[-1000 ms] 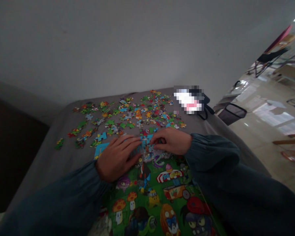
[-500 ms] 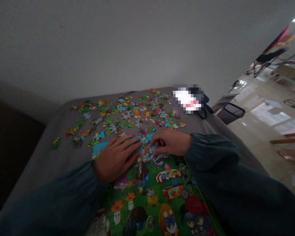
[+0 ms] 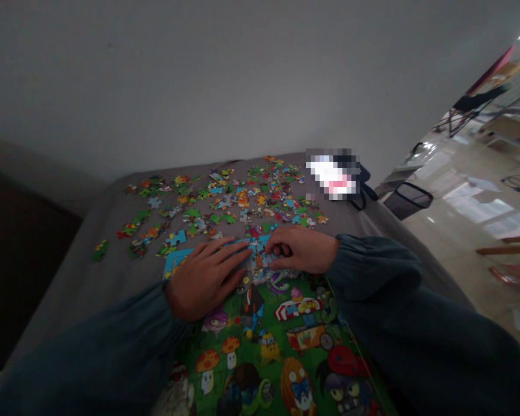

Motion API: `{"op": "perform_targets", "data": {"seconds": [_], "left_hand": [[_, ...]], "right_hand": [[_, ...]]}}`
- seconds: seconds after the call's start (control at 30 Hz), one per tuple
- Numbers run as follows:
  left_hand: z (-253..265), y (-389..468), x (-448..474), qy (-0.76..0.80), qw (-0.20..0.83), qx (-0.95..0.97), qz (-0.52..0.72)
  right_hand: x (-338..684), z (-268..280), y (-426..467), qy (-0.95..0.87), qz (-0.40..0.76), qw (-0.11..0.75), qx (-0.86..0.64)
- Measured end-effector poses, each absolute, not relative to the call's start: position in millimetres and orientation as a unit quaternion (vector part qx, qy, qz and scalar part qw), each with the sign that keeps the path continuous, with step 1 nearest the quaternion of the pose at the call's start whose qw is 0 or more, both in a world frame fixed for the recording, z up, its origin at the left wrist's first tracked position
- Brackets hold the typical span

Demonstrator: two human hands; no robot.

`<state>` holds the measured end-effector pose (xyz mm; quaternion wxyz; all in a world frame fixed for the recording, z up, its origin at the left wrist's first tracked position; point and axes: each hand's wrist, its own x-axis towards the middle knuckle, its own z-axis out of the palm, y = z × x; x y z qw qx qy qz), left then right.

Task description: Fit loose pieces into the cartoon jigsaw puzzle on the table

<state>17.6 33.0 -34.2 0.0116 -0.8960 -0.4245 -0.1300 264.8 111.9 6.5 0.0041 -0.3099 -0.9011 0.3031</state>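
Observation:
A colourful cartoon jigsaw puzzle [image 3: 281, 335] lies in front of me, with green lawn, mushrooms and zombie-like figures on it. My left hand [image 3: 210, 277] rests flat over its upper left part, fingers stretched out and slightly apart. At the top edge, on the blue and grey part of the picture, my right hand [image 3: 301, 248] is curled with thumb and fingertips drawn together. Whatever those fingertips hold, if anything, is hidden. Just beyond both hands, many loose puzzle pieces [image 3: 242, 199] are scattered. A blue and yellow cluster of pieces [image 3: 173, 242] lies near my left fingers.
Grey cloth [image 3: 78, 277] covers the table, which stands against a pale wall [image 3: 225, 81]. A dark strapped item [image 3: 366, 188], partly blurred out, sits at the back right corner. To the right are a chair-like frame [image 3: 413, 196] and a shiny floor [image 3: 455, 248].
Both hands stay in nearly the same place and pose. The view has shifted very slightly; the puzzle and loose pieces look unchanged.

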Motion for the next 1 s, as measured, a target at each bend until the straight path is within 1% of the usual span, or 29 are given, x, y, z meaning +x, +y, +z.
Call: {"op": "perform_targets", "data": {"seconds": [0.43,0.57,0.7,0.77,0.83,0.93,1.0], "left_hand": [[-34,33,18,-0.428,-0.002,-0.894,-0.137],[-30,33,18,-0.42,0.016,-0.899,-0.127],[-15,35,6,-0.421,0.04,-0.893,-0.156],[-6,38,-6,-0.432,0.048,-0.884,-0.173],[2,42,-20,-0.443,0.049,-0.876,-0.183],[7,49,-40,-0.472,0.044,-0.861,-0.183],[6,53,-51,-0.495,0.039,-0.851,-0.171]], "right_hand": [[267,6,113,-0.904,0.294,0.008,-0.31],[266,7,111,-0.904,0.294,0.015,-0.308],[268,13,113,-0.898,0.294,0.026,-0.327],[275,17,120,-0.892,0.286,0.051,-0.346],[286,18,133,-0.884,0.263,0.099,-0.374],[306,11,158,-0.857,0.201,0.185,-0.437],[317,0,173,-0.844,0.151,0.218,-0.466]]}}
